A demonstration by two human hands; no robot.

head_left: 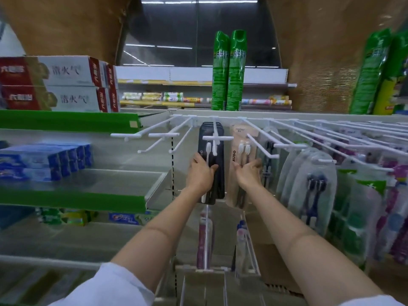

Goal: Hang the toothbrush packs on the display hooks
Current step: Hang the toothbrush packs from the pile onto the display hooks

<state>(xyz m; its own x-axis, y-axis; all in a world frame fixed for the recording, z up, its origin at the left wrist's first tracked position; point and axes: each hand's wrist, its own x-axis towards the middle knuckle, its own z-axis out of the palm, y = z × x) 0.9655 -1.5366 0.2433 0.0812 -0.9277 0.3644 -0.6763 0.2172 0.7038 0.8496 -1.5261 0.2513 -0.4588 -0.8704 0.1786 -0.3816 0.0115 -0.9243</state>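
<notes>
A black toothbrush pack [217,177] hangs on a white display hook [215,138] at the middle of the rack. My left hand [199,173] grips its left edge, thumb across the front. Beside it on the right hangs a beige toothbrush pack [235,155] marked AUBO, on another white hook [254,138]. My right hand [250,173] holds that pack around its middle, fingers curled over its right edge. Both packs hang upright and close together.
Bare white hooks [163,134] stick out to the left of the black pack. Clear packs with dark brushes [313,186] and several coloured packs fill the hooks on the right. Toothpaste boxes [46,162] lie on green-edged shelves at left. Green spray cans [228,71] stand on top.
</notes>
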